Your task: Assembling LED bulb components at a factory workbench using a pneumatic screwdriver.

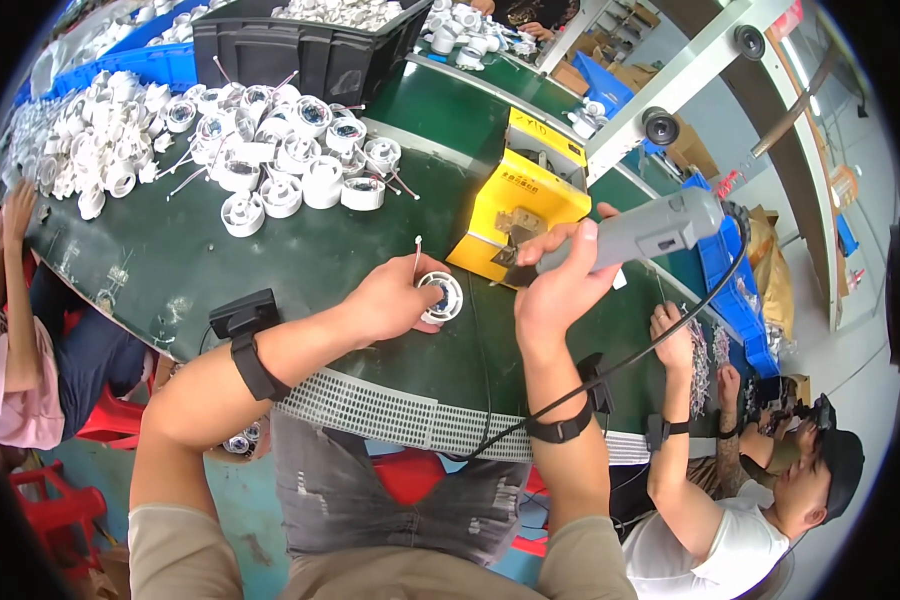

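Right at the centre of the frame, the left hand (385, 300) presses down on a small round white part (440, 296), fingers curled over its near side, holding it flat on the green table (270, 260). Just right of it, the right hand (560, 285) is clenched around a grey power screwdriver (640, 232) tilted toward the part. A yellow box (520, 195) stands just behind, and a heap of white parts (220, 150) fills the upper left.
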`<state>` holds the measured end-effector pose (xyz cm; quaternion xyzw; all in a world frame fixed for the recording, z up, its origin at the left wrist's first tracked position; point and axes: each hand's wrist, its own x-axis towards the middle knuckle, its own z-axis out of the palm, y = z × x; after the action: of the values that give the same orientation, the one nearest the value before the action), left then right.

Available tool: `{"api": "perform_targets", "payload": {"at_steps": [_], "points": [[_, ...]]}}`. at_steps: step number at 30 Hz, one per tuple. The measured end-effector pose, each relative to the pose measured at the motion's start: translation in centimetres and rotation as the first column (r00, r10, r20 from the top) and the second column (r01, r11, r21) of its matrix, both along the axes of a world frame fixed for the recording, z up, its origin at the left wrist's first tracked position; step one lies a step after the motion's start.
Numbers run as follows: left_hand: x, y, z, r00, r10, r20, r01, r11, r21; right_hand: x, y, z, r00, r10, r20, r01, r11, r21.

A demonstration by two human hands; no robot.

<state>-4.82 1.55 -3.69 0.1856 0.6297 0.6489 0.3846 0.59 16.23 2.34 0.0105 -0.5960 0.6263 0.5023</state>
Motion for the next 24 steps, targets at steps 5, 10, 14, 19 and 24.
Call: {"api": "perform_targets", "payload": {"at_steps": [5, 10, 14, 19, 24], "points": [[0.1, 0.0, 0.2, 1.0, 0.004, -0.01, -0.004, 1.0, -0.01, 0.9, -3.0, -1.4, 0.99, 0.139, 0.003, -0.139, 0.99, -0.036], [0.1, 0.2, -0.3, 0.999, 0.032, -0.018, -0.031, 0.999, 0.026, 0.7, -3.9, -2.0, 0.98, 0.196, 0.021, -0.196, 0.981, 0.008], [0.1, 0.3, -0.4, 0.999, 0.029, -0.016, -0.028, 0.999, 0.042, 0.5, -4.0, -2.1, 0.976, 0.215, 0.026, -0.215, 0.976, -0.019], [0.2, 0.2, -0.3, 0.999, 0.035, -0.033, -0.034, 0.999, 0.021, 0.2, -4.1, -2.5, 0.978, 0.208, 0.033, -0.207, 0.978, -0.015], [0.1, 0.1, -0.3, 0.999, 0.051, -0.009, -0.051, 0.999, 0.018, -0.1, -3.9, -2.9, 0.974, 0.227, 0.029, -0.226, 0.974, -0.025]]}}
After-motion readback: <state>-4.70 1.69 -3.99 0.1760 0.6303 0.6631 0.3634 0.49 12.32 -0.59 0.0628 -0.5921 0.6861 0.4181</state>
